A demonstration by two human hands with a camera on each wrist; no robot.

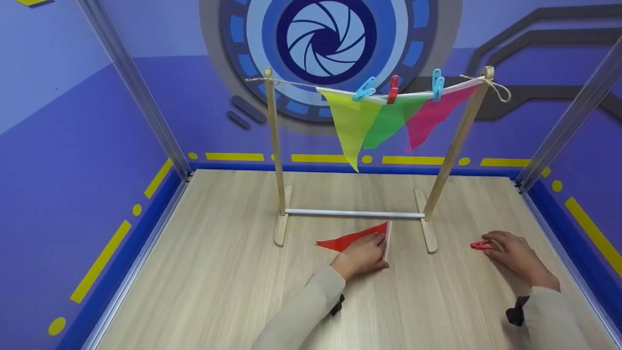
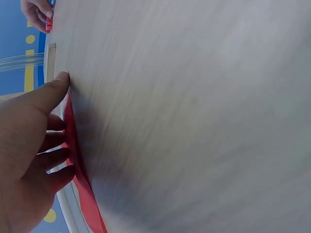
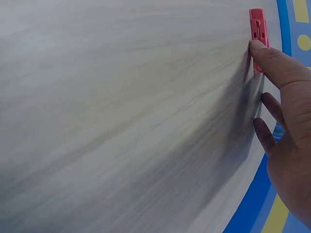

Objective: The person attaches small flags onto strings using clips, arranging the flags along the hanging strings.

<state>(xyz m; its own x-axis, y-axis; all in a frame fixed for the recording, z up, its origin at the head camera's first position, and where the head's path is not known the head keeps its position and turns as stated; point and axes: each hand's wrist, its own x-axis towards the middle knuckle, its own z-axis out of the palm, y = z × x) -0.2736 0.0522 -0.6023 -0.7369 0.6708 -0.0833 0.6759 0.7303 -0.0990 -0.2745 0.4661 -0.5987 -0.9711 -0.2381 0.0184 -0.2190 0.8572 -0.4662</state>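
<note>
A red triangular pennant (image 1: 346, 240) with a white band along one short edge lies on the wooden table in front of the stand. My left hand (image 1: 362, 254) rests on it near that band; in the left wrist view the fingertips touch the red fabric (image 2: 86, 199) while the thumb stands apart. Over at the right, my right hand (image 1: 517, 257) pinches a red clothespin (image 1: 480, 245) between thumb and fingers, close to the tabletop. The right wrist view shows the clothespin (image 3: 259, 26) sticking out beyond the thumb; the index finger is mostly hidden there.
Behind the hands stands a wooden frame with two posts (image 1: 275, 146) and a white crossbar (image 1: 354, 213). From its string hang yellow (image 1: 352, 121), green (image 1: 396, 116) and pink (image 1: 440, 116) pennants, with two blue clothespins (image 1: 437, 85) and a red one (image 1: 393, 87). Blue printed walls enclose the table.
</note>
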